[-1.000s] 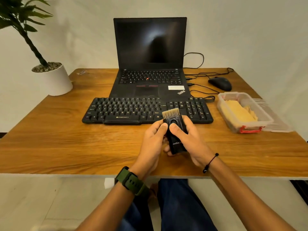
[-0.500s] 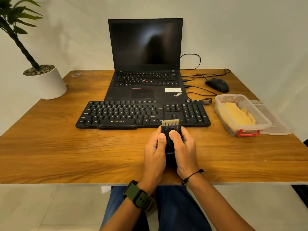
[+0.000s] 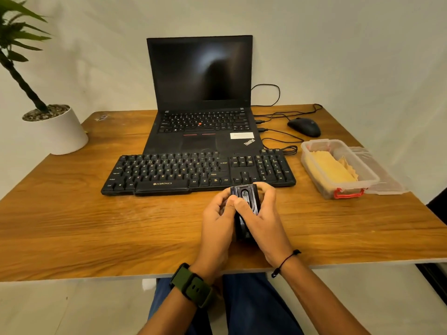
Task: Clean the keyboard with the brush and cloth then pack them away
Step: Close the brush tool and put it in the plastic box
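Brush (image 3: 245, 204) bristles, showing a second ago, are now retracted — both hands, left (image 3: 217, 221) and right (image 3: 262, 221), grasp it — likely ready for packing.

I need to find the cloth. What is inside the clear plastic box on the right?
A crumpled yellow cloth lies inside the open clear box, filling most of it. Anything beneath the cloth is covered.

surface (image 3: 72, 213): grained wood, satin sheen
brush (image 3: 246, 197): glossy black plastic
keyboard (image 3: 169, 172): matt black plastic
box (image 3: 362, 180): clear plastic
cloth (image 3: 331, 168): yellow, soft weave
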